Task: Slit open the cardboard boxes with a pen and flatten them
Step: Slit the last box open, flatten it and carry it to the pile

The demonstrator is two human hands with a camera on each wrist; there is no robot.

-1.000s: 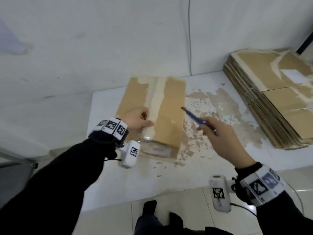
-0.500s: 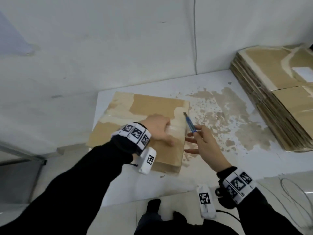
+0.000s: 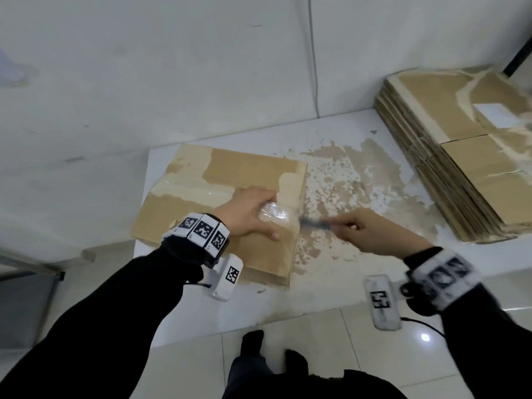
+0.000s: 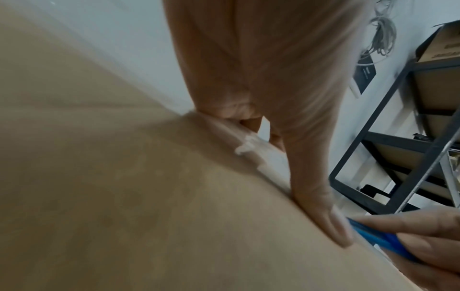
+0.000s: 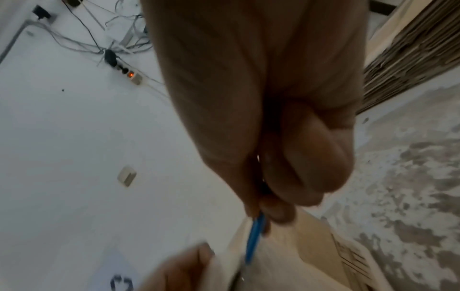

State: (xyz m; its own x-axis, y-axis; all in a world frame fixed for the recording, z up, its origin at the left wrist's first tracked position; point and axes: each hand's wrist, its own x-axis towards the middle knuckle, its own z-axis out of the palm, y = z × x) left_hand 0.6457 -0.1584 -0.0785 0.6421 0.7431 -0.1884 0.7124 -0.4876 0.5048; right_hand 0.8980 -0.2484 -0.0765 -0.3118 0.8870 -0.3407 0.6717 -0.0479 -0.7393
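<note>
A taped brown cardboard box (image 3: 230, 174) lies on the white table (image 3: 359, 283), its pale tape seam running left to right. My left hand (image 3: 250, 214) presses on the box top near its right end, the thumb (image 4: 323, 216) stretched along the edge. My right hand (image 3: 371, 231) grips a blue pen (image 3: 313, 224) whose tip points left at the box's right edge, at the seam, just beside the left thumb. The left wrist view shows the pen (image 4: 378, 238) close to the thumb; the right wrist view shows the pen (image 5: 254, 242) reaching the box. The tip itself is blurred.
A tall stack of flattened boxes (image 3: 460, 156) fills the table's right end. Worn brown patches mark the table between box and stack. A white wall runs behind. A dark metal shelf (image 4: 388, 110) stands beyond, and a power strip with cables (image 5: 127, 73) lies on the floor.
The box has been turned so its seam runs sideways. My left hand has shifted onto its right end. The pen has swung down from pointing up to pointing left at the box edge.
</note>
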